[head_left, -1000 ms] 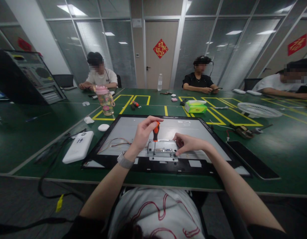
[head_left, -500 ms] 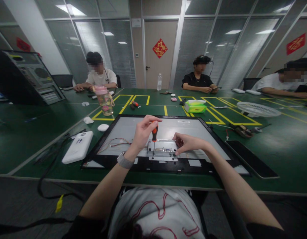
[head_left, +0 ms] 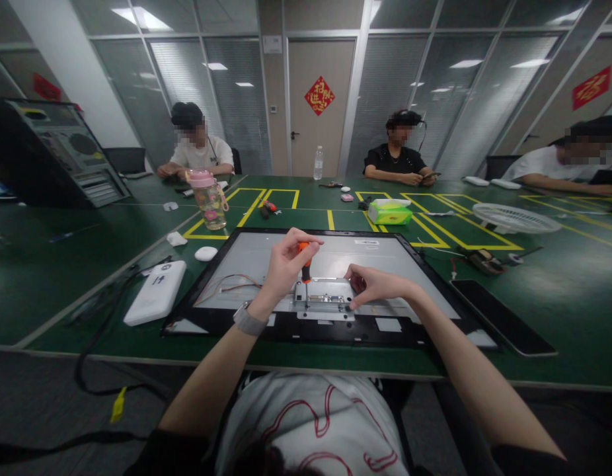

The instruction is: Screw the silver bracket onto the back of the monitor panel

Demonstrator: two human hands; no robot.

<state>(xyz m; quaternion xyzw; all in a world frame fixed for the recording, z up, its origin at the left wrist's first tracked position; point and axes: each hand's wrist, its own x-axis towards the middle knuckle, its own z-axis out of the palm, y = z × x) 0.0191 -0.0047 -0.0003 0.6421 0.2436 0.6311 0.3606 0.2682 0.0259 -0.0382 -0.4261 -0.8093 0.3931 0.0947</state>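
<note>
Left grip is clenched round the screwdriver, which stands upright, tip down on the plate's left end. Right grip touches the plate's right end, perhaps pinching something; I cannot tell.

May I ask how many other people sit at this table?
3: a person in white far left, a person in black centre, another in white at right edge. Others possibly unseen.

The screwdriver has a smooth plastic handle and metal shaft; the bracket plate is dull silvery metal; the panel back looks matt grey, its frame smooth black plastic; the tabletop is matt green.
</note>
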